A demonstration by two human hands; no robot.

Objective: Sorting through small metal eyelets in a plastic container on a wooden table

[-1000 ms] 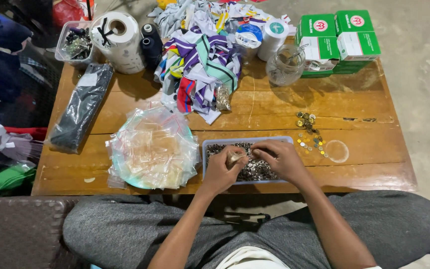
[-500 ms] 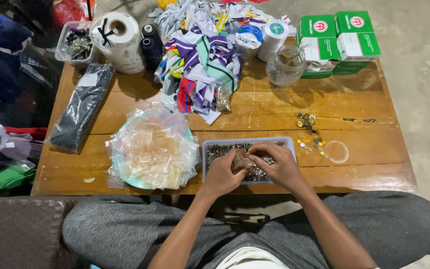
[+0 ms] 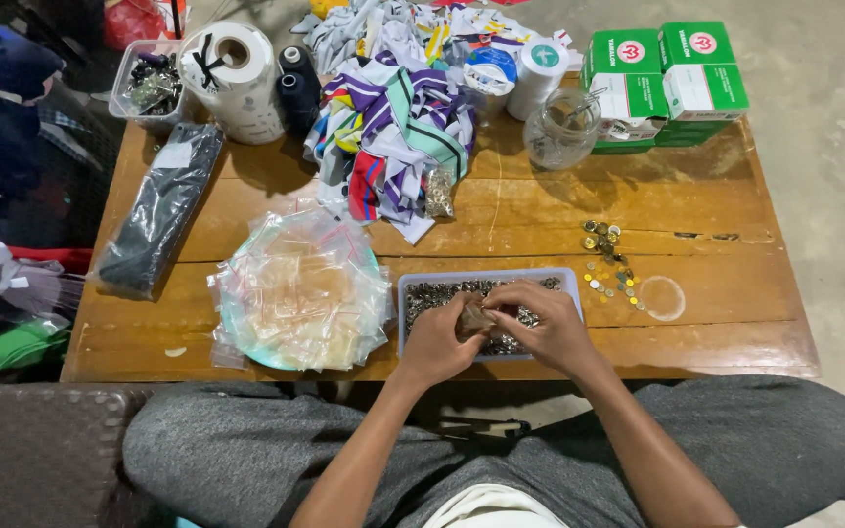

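Both hands meet over the shallow tray (image 3: 413,293) of small metal pieces at the table's (image 3: 716,332) six-o'clock edge: left hand (image 3: 435,340) and right hand (image 3: 548,325) together pinch a small clear bag (image 3: 474,320). Empty bags (image 3: 300,288) lie at nine o'clock.

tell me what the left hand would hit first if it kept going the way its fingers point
The left hand points up and right, into the small packet it pinches together with the right hand. Past that it would likely meet the right hand's fingers, over the tray of small metal pieces; depth is unclear.
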